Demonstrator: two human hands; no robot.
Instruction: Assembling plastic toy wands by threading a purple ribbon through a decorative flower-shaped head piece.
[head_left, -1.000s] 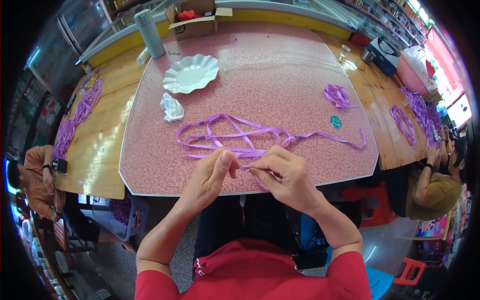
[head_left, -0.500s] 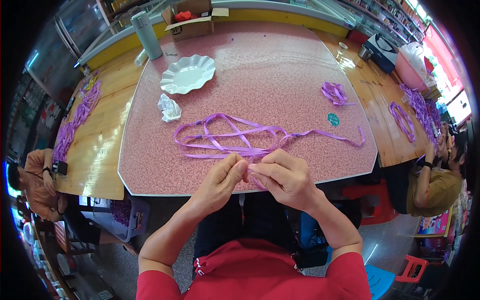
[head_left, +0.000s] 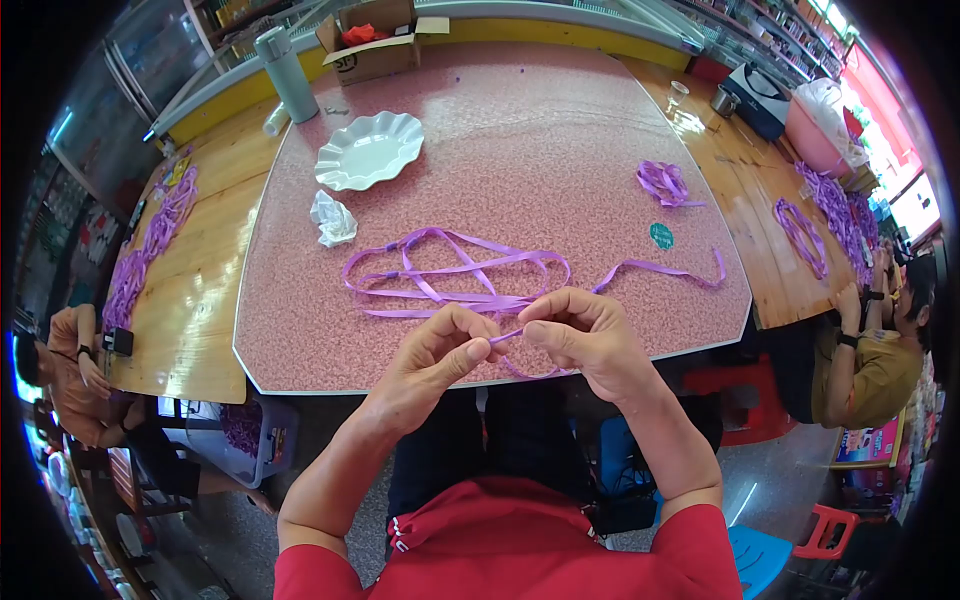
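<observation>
In the head view, 1 purple strip (head_left: 506, 336) is pinched between the fingertips of the left hand (head_left: 438, 355) and the right hand (head_left: 588, 338), above the table's (head_left: 300, 330) near edge; looped purple ribbon (head_left: 455, 270) is spread just beyond. A red item (head_left: 362, 35) is held in the cardboard box (head_left: 380, 65), purple material (head_left: 241, 428) in the plastic bin (head_left: 276, 442). A white bag (head_left: 832, 115) is set in the pink basin (head_left: 812, 143).
</observation>
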